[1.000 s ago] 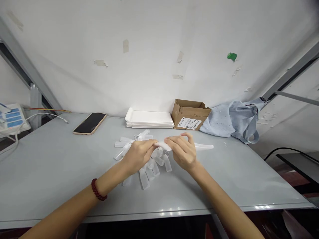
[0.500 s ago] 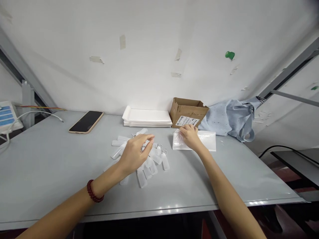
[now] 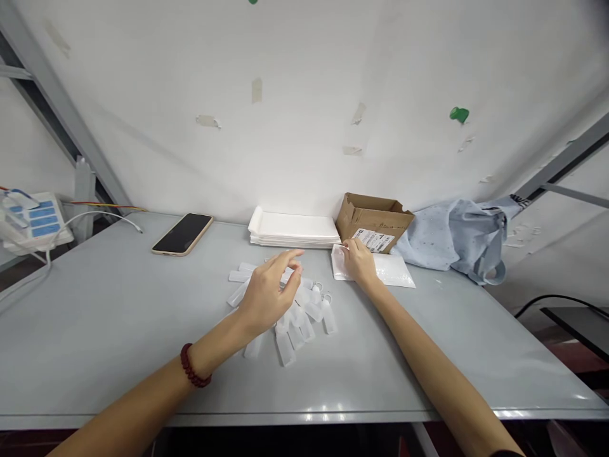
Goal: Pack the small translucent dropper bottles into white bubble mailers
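A loose pile of translucent white plastic tags (image 3: 285, 348), some with small metal rings, lies mid-table. Over it hovers my left hand (image 3: 270, 293), thumb and fingers apart and holding nothing that I can see. The hand covers part of the pile. To the right, a flat white padded mailer (image 3: 392, 270) with a shiny surface rests on the table. My right hand (image 3: 360, 261) has its fingers closed on the mailer's left end, near the upper edge. The fingertips are partly hidden.
Behind the pile, a stack of white mailers (image 3: 295, 228) stands against the wall beside a small open cardboard box (image 3: 373, 222). A light blue cloth (image 3: 451, 235) lies right of the box. A phone (image 3: 183, 235), a white cable (image 3: 109, 219) and a power strip (image 3: 40, 222) are leftward.
My right hand has drawn the mailer a little to the left, and it now lies slightly slanted. My left hand stays over the pile. The whole view has shifted slightly.
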